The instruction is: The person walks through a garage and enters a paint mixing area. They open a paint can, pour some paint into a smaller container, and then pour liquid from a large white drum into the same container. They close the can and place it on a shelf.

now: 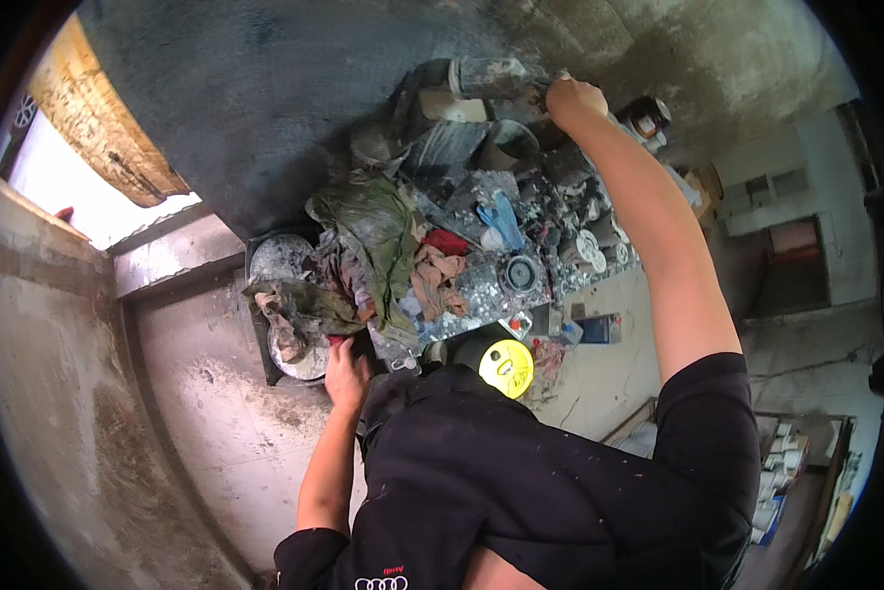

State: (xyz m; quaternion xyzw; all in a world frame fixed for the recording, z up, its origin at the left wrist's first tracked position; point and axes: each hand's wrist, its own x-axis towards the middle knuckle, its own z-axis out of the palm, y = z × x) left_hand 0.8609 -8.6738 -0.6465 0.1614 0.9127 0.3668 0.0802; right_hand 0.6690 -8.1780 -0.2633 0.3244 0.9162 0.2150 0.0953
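Grey paint-crusted metal is what my right hand [575, 98] has reached, at the upper middle of the frame: a grimy can [489, 74] lying on its side at the far end of the cluttered bench [481, 295]. My fingers curl over the can's near end, closed against it as far as I can see, though whether they truly clamp it or only press on it I cannot tell from this angle. I judge the can stiff and fairly light if empty, heavier if paint is left in it; its crusted skin should give grip rather than slip. The body, taken around its girth, looks the safest hold, since the caked rim could crumble or smear.

My left hand [345, 374] sits at the lower left of the heap, fingers folded and pinching the edge of a dirty green rag [373, 241] where it hangs off the bench near a round tin lid [282, 258]. That cloth is soft and limp and will drag whatever lies on it, so a bunched handful would serve better than a corner.

Between my hands lie a pinkish rag [440, 280], a blue glove [501, 221], a black round fitting [520, 273] and small white-capped pots [591, 246]. A yellow lid [507, 366] shows just below the bench edge, close to my chest.
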